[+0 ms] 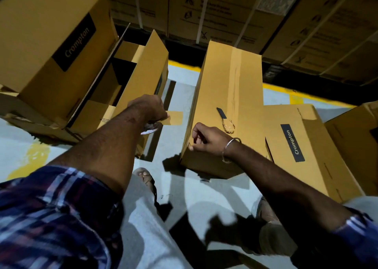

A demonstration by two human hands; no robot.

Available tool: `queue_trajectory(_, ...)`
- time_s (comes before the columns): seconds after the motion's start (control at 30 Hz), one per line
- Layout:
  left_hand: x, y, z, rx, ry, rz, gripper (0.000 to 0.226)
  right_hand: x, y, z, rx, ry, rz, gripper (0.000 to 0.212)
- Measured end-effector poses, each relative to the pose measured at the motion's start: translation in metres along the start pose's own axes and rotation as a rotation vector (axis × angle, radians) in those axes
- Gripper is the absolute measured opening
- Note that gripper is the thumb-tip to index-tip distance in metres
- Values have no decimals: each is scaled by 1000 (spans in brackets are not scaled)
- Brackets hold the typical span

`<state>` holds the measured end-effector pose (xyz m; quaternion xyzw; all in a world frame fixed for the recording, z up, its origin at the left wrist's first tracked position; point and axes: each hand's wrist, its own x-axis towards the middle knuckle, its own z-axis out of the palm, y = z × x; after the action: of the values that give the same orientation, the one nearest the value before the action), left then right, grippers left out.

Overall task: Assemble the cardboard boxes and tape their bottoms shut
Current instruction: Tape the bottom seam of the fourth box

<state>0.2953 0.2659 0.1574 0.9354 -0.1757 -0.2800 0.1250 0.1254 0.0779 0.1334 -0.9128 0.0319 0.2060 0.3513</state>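
Note:
A long cardboard box (231, 97) stands on the floor at centre, with a strip of brown tape running along its upper face. My right hand (206, 139) rests at its near left corner, fingers curled against the edge. My left hand (148, 108) is closed on a roll of brown tape (150, 128), and a free strip of tape (174, 117) sticks out to the right of it. A small black cutter (221, 112) and a crumpled bit of tape (228, 125) lie on the box's upper face.
An open box (126, 80) with raised flaps stands at left beside a large box marked Crompton (51, 43). Another Crompton box (302, 146) lies at right. Strapped cartons (204, 11) form a wall behind. My feet in sandals (146, 177) are on the grey floor.

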Motion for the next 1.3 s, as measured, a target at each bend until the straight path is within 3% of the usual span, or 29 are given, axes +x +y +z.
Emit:
queue_trajectory(0.2,-1,-1,-2,-2,-13,-5,39,31,-1,26,-305,113,180,34)
queue_trajectory(0.37,0,-4,-3,-2,-27,0,40,30,-2,45,-582,239,144,20)
queue_trajectory(0.5,0,-2,-3,-10,-18,8,37,25,1,52,-531,248,117,23)
queue_trajectory(0.7,-2,-2,-3,5,-10,13,36,1,21,16,-73,180,39,16)
queue_trajectory(0.8,-3,-1,-3,7,-2,27,35,-18,34,-1,-135,309,34,17)
queue_trajectory(0.87,-5,2,-3,12,0,38,34,-20,39,-3,-201,267,83,5)
queue_trajectory(1.03,-6,6,-3,20,-18,31,35,-9,35,8,-369,100,126,29)
queue_trajectory(1.2,-4,2,-3,33,-41,38,33,-3,36,22,-571,162,132,40)
queue_trajectory(1.3,-3,4,-3,34,-53,32,32,-3,38,29,-559,205,144,44)
